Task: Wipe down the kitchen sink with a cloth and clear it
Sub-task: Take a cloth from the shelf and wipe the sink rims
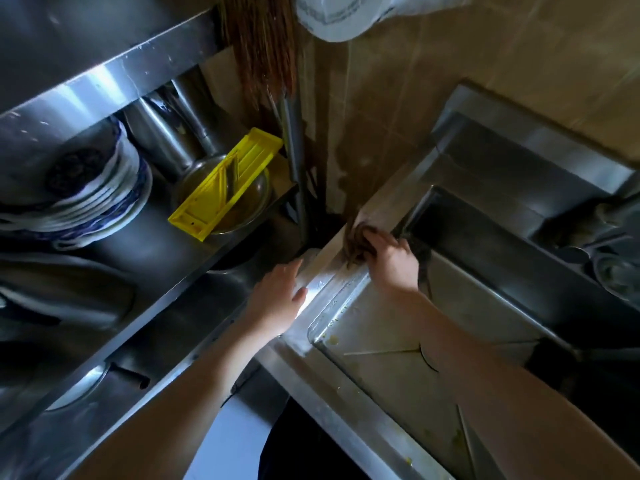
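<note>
Cloth [358, 242] here is a dark, bunched rag on the far left rim of the sink [349, 410]. In the head view, the only one, your right hand [391, 258] grips it with curled fingers. Your left hand [278, 299] rests flat, fingers straight, on the outer corner of the same rim. The basin [398, 386] lies under your right forearm, and yellow food bits [334, 339] stick near its left corner. I judge several risks. The cloth sits just beside the dark gap [320, 233] between the sink and the shelf [156, 244]. If you push outward along the rim, crumbs or a loose end of the cloth may drop into that gap, where reaching is hard. The rim looks wet and shiny, so your left hand may slip if you lean on it. A bunched cloth touches little surface and may only smear the bits. Metal ware [613, 271] stands at the right, blurred, and a wide stroke could knock it.
</note>
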`<action>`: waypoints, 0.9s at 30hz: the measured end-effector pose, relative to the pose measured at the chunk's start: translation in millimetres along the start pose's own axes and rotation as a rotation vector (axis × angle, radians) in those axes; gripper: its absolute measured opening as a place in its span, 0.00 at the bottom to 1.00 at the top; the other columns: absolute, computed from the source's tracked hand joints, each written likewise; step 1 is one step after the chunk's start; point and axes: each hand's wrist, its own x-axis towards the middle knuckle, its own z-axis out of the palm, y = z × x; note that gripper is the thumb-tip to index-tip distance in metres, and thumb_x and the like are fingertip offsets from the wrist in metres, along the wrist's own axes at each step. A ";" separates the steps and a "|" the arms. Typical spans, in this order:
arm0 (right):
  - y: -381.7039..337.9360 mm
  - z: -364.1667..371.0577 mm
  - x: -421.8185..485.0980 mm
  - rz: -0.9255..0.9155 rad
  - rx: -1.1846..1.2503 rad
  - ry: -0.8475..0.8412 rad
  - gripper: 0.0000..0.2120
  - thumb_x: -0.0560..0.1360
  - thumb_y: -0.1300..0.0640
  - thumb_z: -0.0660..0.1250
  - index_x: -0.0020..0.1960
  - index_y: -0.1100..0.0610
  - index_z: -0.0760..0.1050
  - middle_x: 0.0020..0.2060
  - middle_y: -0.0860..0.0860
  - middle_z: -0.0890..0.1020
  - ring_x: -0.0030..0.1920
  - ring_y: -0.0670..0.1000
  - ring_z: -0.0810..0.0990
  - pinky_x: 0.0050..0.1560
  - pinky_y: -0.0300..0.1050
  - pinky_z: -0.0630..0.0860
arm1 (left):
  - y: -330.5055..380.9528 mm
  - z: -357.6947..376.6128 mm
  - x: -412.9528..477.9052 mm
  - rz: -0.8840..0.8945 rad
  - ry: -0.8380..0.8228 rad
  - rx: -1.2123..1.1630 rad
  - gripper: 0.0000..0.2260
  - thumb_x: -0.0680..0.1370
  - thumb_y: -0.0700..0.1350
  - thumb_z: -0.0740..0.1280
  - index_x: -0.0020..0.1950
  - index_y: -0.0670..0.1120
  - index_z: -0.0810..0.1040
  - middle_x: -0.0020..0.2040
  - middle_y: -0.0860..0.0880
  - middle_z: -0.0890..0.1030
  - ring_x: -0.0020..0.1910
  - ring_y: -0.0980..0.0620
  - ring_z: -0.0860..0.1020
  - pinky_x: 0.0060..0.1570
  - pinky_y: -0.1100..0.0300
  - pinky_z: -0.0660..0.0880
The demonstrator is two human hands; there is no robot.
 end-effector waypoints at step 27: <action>-65.9 -3.2 -80.5 -0.436 0.009 -0.266 0.23 0.69 0.71 0.68 0.59 0.53 0.79 0.57 0.52 0.80 0.52 0.56 0.79 0.48 0.49 0.80 | -51.8 -6.9 -62.5 -0.033 0.085 -0.068 0.19 0.80 0.47 0.60 0.70 0.47 0.67 0.68 0.46 0.70 0.64 0.47 0.71 0.61 0.52 0.71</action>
